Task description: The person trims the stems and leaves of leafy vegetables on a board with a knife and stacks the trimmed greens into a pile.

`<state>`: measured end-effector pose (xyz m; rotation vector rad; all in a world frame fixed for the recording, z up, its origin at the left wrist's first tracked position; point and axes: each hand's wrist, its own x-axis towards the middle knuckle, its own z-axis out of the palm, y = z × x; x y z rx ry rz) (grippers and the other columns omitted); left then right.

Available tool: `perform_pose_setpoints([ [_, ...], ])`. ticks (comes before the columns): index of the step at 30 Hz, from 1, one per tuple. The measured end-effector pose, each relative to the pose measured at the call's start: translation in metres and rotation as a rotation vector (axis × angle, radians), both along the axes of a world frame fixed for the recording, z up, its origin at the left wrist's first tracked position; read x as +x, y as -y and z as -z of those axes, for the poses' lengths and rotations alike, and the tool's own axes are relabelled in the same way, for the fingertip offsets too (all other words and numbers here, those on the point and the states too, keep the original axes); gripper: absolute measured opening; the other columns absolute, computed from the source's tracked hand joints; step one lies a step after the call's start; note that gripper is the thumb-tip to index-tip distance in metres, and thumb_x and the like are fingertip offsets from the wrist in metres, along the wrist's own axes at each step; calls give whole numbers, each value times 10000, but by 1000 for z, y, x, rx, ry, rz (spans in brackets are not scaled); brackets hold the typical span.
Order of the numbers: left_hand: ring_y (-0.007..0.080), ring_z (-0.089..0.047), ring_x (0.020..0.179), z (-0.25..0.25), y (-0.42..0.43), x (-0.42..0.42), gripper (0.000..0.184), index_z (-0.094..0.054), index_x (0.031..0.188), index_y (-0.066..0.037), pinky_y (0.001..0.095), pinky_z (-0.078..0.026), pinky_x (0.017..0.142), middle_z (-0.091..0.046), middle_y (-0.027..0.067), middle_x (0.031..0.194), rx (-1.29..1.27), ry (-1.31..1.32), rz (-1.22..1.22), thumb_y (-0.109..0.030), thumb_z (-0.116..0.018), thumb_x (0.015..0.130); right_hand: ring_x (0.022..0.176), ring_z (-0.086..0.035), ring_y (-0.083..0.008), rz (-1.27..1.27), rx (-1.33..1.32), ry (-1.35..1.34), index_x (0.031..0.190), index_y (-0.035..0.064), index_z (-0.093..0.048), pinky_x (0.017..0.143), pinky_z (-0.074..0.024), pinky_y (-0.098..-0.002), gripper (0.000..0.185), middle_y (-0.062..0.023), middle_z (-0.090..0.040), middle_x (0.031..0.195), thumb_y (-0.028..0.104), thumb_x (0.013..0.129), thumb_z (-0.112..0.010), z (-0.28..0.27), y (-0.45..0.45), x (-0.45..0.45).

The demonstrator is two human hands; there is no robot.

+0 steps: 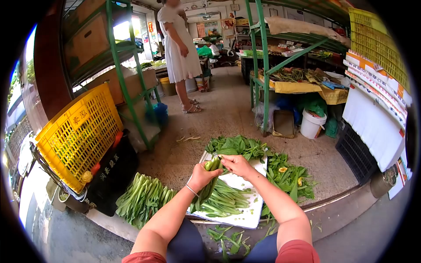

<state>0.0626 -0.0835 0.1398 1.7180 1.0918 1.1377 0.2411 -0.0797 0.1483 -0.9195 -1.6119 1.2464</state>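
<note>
My left hand (202, 176) is wrapped round a bunch of leafy greens (213, 164), its thick pale-green stem ends pointing up and its leaves hanging below the fist. Close against those stem ends, my right hand (237, 166) is closed in a pinch; the fingers partly hide what they grip, which appears to be a stem tip. Under both hands lies a white board (250, 215) bearing a row of trimmed greens (226, 199). More loose leaves (237, 147) are heaped at its far end. To the left, a large stack of long-stemmed greens (142, 199) rests on the ground.
Discarded leaves (291, 177) lie right of the board, with scraps (228, 239) between my knees. A yellow crate (81, 133) leans over a black crate (107, 179) at left. Green shelving (265, 70), a white bucket (313, 124) and stacked foam boxes (372, 120) stand right. A person (180, 48) stands ahead.
</note>
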Motion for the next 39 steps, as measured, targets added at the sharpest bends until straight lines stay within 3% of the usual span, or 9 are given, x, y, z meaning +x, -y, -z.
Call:
perform_pose_setpoints([
  [10,54,-538,642,-14,19,10,216,-635,862,11,224,-466,579,-624,7,750,-26,-75,58,-115,-729,714,493,-312,-27,44,-41,-42,1230,62,-497,430,-270,-189,374,73,-356,578,248,906,-510,-7,21,23],
  [13,55,-541,656,-15,24,11,231,-634,882,9,224,-465,588,-625,6,765,-55,-49,87,-118,-731,715,473,-316,-37,96,-183,-107,1185,44,-528,417,-259,-203,394,56,-398,594,292,880,-549,-13,33,38],
  [17,66,-547,676,-18,31,12,272,-628,906,7,236,-467,632,-631,12,785,-90,44,160,-158,-729,715,502,-456,-64,172,-236,-55,1150,16,-529,429,-331,-190,530,-47,-559,810,377,783,-657,-18,42,34],
  [20,61,-533,652,-23,39,13,248,-633,879,4,232,-457,613,-622,3,755,-77,18,178,-168,-722,724,581,-564,-92,104,-88,-115,1135,0,-536,428,-349,-196,465,-93,-614,917,249,773,-687,-21,49,22],
  [25,58,-526,645,-22,43,14,241,-642,868,-17,236,-451,600,-615,-2,738,-121,-23,185,-190,-728,723,651,-609,-85,71,-49,-98,1077,-15,-573,416,-327,-184,378,-50,-637,843,199,782,-672,-19,49,16],
  [27,59,-528,650,-25,48,12,253,-642,873,-19,237,-453,602,-617,-1,743,-148,-25,186,-194,-737,717,633,-608,-85,83,-78,-58,1051,-25,-583,413,-320,-183,347,-55,-638,828,180,784,-668,-18,48,15],
  [28,59,-531,656,-27,48,12,265,-643,878,-20,239,-456,605,-618,0,748,-176,-26,192,-197,-746,710,582,-601,-73,85,-81,-83,981,9,-620,395,-333,-166,284,-26,-632,732,193,773,-681,-18,48,14],
  [33,63,-539,705,-30,48,9,305,-632,938,-25,237,-460,634,-617,-1,801,-238,-106,192,-181,-755,706,568,-605,-77,63,-97,-49,973,6,-622,401,-339,-166,273,-34,-644,703,177,769,-680,-21,50,13],
  [39,81,-568,783,-8,32,7,296,-616,992,-28,243,-467,710,-636,10,876,-237,46,325,-174,-712,753,516,-527,-48,55,-17,85,901,19,-636,406,-345,-177,221,-20,-622,690,180,758,-689,-8,42,12],
])
